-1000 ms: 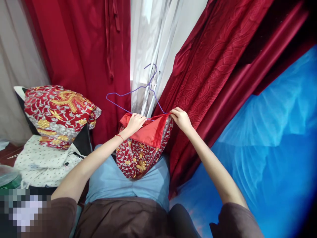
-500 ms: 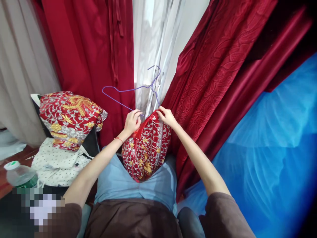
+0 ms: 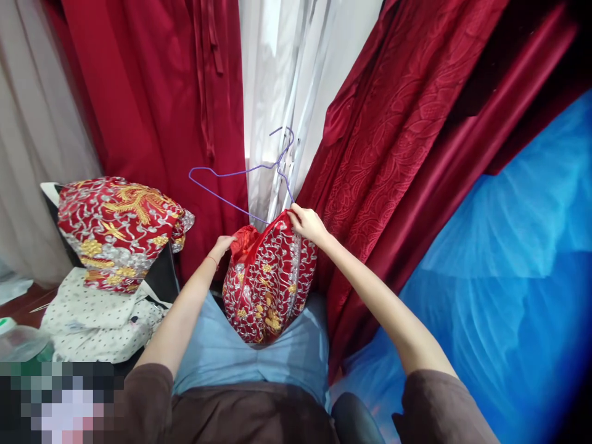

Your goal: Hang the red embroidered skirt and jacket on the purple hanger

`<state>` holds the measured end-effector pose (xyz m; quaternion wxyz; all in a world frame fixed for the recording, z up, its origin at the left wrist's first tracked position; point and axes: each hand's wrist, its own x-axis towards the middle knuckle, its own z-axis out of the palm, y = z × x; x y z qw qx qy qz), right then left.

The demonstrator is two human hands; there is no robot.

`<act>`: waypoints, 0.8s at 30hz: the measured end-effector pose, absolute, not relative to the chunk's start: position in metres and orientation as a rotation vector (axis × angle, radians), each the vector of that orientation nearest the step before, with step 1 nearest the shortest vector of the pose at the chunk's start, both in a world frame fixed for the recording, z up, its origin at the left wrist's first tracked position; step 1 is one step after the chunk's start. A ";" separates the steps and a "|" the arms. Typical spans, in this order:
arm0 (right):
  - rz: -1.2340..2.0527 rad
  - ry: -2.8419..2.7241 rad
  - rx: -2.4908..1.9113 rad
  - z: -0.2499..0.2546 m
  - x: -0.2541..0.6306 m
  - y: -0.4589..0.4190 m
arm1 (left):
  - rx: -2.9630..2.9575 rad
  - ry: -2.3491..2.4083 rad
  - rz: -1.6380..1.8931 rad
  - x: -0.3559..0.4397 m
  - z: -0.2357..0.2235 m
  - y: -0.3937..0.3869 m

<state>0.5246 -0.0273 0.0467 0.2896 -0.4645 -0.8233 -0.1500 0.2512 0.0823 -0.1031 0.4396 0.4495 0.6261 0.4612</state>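
A red garment (image 3: 272,283) with silver and gold embroidery rests on my lap, its red-lined edge pulled up. My right hand (image 3: 306,223) pinches the garment's top corner, close to the lower bar of a purple wire hanger (image 3: 226,174). The hanger's right end disappears behind that hand and the cloth. At the garment's left side, my left hand (image 3: 224,244) is closed at the red lining, with its fingertips partly hidden by the fabric. The hanger's left arm sticks out bare above the left hand, and its hook points up.
A second red embroidered garment (image 3: 123,231) is draped over a dark chair at left, above a white dotted cloth (image 3: 87,314). A plastic bottle (image 3: 21,342) stands at the left edge. Red curtains (image 3: 152,92) hang ahead, and blue tulle fabric (image 3: 499,296) spreads at right.
My left hand has moved down and left from the hanger's lower bar to the garment's left edge, spreading the red lining. My right hand keeps its hold at the top corner.
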 end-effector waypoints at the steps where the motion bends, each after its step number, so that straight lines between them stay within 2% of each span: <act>1: -0.404 -2.199 -1.245 0.047 0.525 -0.028 | 1.145 1.577 1.131 0.250 -0.100 0.086; 7: -0.417 -2.202 -1.292 0.051 0.530 -0.034 | 1.323 1.658 1.010 0.218 -0.085 0.094; 10: -0.417 -2.175 -1.304 0.049 0.530 -0.035 | 1.597 1.659 0.851 0.201 -0.075 0.089; 16: -0.605 -2.076 -1.487 0.051 0.541 -0.033 | 1.854 1.896 0.757 0.174 -0.023 0.092; 24: -0.836 -2.083 -1.531 0.065 0.564 -0.041 | 1.703 1.827 1.238 0.164 0.040 0.089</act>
